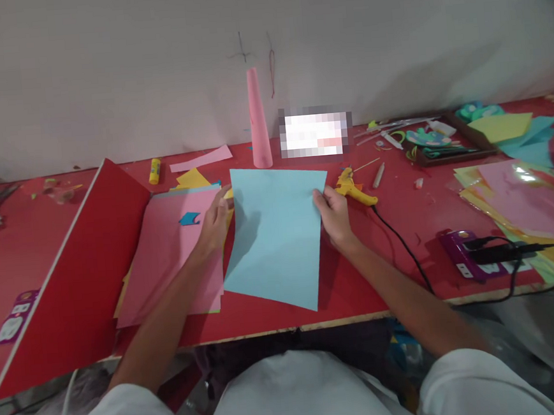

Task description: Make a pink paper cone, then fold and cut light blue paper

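A sheet of light blue paper [279, 233] is in front of me, tilted over the red table. My right hand [336, 214] pinches its right edge, thumb on top. My left hand [217, 222] is beside the sheet's left edge, its fingers extended; whether the fingertips touch the sheet is unclear. Under my left hand and forearm lies a stack of pink paper [165, 248], with yellow sheets showing at its edges. A small dark blue paper cutout [190, 219] rests on that stack. Behind the sheet, a tall pink paper cone [259, 122] stands upright near the wall.
A yellow glue gun [353, 190] lies right of the sheet, its black cord trailing to a purple power strip [468, 263]. A red board [71, 275] leans at left. A glue stick [155, 171], a brown tray [464, 141] and coloured sheets [530, 200] surround the space.
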`<state>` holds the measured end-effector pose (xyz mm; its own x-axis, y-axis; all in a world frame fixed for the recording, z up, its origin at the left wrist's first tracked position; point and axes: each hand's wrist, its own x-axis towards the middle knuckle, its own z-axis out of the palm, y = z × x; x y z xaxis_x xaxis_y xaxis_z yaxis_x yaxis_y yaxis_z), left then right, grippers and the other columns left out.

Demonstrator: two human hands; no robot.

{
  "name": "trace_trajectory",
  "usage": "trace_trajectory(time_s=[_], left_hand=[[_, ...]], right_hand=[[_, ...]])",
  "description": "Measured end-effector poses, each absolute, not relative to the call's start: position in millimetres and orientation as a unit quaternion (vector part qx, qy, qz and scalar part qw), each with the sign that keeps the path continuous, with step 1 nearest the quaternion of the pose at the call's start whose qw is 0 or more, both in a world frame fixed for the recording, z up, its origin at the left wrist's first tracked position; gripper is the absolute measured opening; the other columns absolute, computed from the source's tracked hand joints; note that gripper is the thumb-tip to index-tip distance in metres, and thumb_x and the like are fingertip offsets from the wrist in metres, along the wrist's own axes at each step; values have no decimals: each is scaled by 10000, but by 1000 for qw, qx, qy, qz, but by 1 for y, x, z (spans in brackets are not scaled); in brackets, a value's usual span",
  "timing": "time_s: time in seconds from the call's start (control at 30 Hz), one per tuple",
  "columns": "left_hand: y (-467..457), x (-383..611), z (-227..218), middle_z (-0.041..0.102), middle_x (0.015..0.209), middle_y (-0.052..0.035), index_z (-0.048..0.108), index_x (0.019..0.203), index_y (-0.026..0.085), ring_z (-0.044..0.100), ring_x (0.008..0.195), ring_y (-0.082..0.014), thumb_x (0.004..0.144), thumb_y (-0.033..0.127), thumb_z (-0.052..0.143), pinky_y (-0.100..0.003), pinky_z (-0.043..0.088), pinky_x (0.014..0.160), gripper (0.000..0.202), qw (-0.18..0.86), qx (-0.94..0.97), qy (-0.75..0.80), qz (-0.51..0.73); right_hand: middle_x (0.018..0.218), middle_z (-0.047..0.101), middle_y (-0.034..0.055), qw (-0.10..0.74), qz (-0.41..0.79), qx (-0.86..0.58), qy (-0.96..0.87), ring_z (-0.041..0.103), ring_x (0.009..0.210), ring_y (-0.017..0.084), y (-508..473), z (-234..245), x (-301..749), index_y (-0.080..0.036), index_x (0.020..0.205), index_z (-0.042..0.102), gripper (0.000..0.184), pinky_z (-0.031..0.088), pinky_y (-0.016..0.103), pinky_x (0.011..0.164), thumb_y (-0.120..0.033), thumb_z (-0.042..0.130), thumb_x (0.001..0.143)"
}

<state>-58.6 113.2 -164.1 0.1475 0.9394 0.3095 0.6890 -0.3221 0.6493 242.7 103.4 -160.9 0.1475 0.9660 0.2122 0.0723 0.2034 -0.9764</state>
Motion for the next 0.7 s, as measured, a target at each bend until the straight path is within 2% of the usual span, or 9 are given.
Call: trace_trajectory(time_s=[0.03,0.13,0.2,0.23,0.33,0.4,0.47,0.57,0.7], left_hand=[[112,-53,-165,650,1484,-173,377,1630,238,666,1333,-253,1113,622,154,-456,581,1083,682,244,719,539,364],[109,-43,-167,711,1369,-151,476,1553,216,731,1151,-258,983,688,578,-400,632,946,747,354,652,524,419],[111,-46,-166,738,1279,-115,569,1455,223,733,1073,-239,885,628,754,-363,628,911,724,368,603,521,480],[114,-49,-165,746,1236,-102,609,1397,230,730,1044,-233,857,604,797,-352,624,897,683,370,575,517,514],[123,-64,-162,758,1149,-90,681,1218,234,724,980,-235,793,567,879,-352,612,869,575,370,491,502,608],[128,-72,-161,761,1130,-75,699,1142,241,719,963,-233,743,557,918,-354,606,873,555,369,444,500,646],[131,-76,-161,763,1101,-54,708,1103,252,715,944,-226,707,550,937,-349,605,864,545,370,412,503,663],[133,-79,-163,765,1068,-31,714,1093,261,708,904,-202,704,524,939,-326,601,842,521,375,399,502,670],[133,-79,-166,766,1097,-32,726,1152,263,705,880,-180,748,472,917,-310,587,829,493,379,403,490,674]], right_hand=[[666,295,-56,567,381,-497,-535,285,587,132,105,-161,243,-258,719,351,494,254,300,551,-590,621,965],[641,373,-39,495,333,-499,-629,371,599,154,111,-158,254,-255,718,404,473,342,316,593,-600,563,1000],[714,535,9,424,245,-505,-711,510,700,195,117,-154,272,-246,761,504,392,441,356,729,-517,512,1044],[847,634,49,400,192,-516,-733,587,833,230,121,-153,285,-243,863,582,300,469,388,833,-458,499,1057],[1085,667,127,301,45,-598,-741,609,1042,307,132,-156,332,-230,1010,608,176,471,451,927,-405,613,995],[1080,646,133,225,17,-649,-727,606,998,308,138,-163,361,-223,1003,581,209,470,430,853,-399,680,950],[1014,634,91,177,39,-661,-728,593,885,265,142,-171,382,-235,952,545,193,436,372,755,-362,691,937],[920,616,41,160,48,-661,-732,556,807,225,145,-179,396,-248,885,496,184,368,335,701,-272,675,925],[907,614,49,175,21,-676,-716,542,814,220,147,-185,407,-239,876,516,162,334,340,706,-199,672,893]])
